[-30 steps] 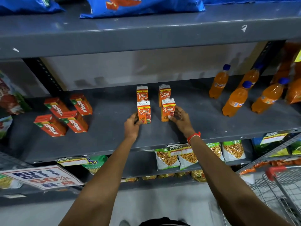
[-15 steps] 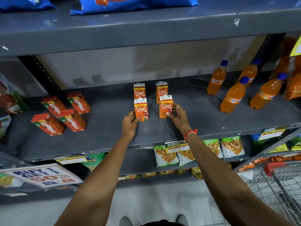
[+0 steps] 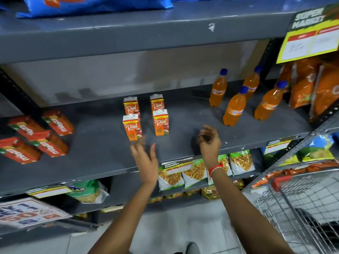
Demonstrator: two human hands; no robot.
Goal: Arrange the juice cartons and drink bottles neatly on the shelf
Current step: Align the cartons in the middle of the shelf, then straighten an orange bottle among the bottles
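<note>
Several orange "Real" juice cartons stand upright in two rows at the middle of the grey shelf [image 3: 102, 153]; the front pair are the left carton [image 3: 131, 127] and the right carton [image 3: 161, 122]. Red cartons [image 3: 46, 144] lie flat at the left. Several orange drink bottles [image 3: 234, 106] with blue caps stand loosely at the right. My left hand [image 3: 145, 158] hovers just below the front left carton, fingers apart, holding nothing. My right hand [image 3: 209, 140] is off to the right of the cartons, fingers loosely curled and empty, with a red band on the wrist.
Orange snack bags [image 3: 310, 85] fill the neighbouring bay at the right. A metal shopping trolley [image 3: 300, 202] stands at the lower right. Snack packets [image 3: 194, 173] sit on the shelf below, and a price sign [image 3: 27, 211] hangs at the lower left. Blue bags [image 3: 95, 4] lie on the top shelf.
Both hands have let go of the front two Real cartons and drawn back. The right hand has shifted to the right, toward the bottles. The view has also swung slightly.
</note>
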